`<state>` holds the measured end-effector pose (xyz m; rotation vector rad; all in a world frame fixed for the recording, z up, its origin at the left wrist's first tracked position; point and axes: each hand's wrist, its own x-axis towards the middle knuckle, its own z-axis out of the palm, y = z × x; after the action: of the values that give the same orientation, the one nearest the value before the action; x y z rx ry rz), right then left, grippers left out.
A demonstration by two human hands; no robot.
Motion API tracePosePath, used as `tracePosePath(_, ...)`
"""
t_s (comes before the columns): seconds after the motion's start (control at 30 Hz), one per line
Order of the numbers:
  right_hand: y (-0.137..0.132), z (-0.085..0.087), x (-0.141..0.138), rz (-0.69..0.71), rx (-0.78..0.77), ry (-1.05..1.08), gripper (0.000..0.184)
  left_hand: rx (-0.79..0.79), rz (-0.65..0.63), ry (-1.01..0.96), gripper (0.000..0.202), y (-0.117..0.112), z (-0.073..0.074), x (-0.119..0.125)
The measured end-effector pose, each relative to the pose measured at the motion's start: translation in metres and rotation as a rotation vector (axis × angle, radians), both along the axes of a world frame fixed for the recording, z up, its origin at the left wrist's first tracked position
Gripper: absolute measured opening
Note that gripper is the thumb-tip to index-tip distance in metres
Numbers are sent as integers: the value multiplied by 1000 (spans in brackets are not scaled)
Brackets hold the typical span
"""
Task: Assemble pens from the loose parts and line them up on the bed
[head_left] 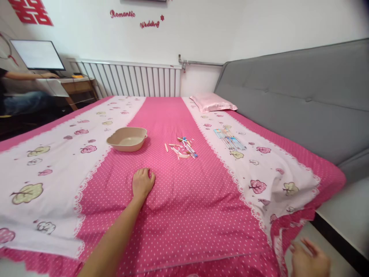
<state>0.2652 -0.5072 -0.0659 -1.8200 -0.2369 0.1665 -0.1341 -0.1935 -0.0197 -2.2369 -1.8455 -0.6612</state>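
Observation:
My left hand (142,182) rests on the pink dotted bedspread (184,215), fingers curled under and pressing into the cloth, with nothing visibly in them. A beige plastic basin (127,138) stands a little beyond it to the left. To the right of the basin lies a small heap of pens and pen parts (182,147). Further right, a neat row of pens (230,139) lies on the white strip. My right hand (308,259) hangs off the bed's near right corner, fingers apart, holding nothing.
A pink pillow (212,102) lies at the far end by the grey headboard (296,92). A white radiator (129,79) lines the back wall. At far left another person sits at a wooden desk (77,85) with a monitor (37,54).

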Motion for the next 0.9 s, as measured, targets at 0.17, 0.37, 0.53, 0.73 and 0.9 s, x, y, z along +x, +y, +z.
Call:
tracePosePath(0.17,79,55,-6,230,191,-13,50,-71,23,11,40,-2,6,1)
tracePosePath(0.37,190,124,-25,744,58,-150,45,-248,77,12,38,9,29,5)
tracePosePath(0.53,288,145,-37,1043,-144,-365,37,-432,171,-82,38,60,57,24)
tracePosePath(0.73,426,136,-49,1132,-355,-449,36,-606,227,-168,35,158,68,73)
tracePosePath(0.9,508,101,-62,1148,-476,-496,47,-702,247,-184,37,197,53,108)
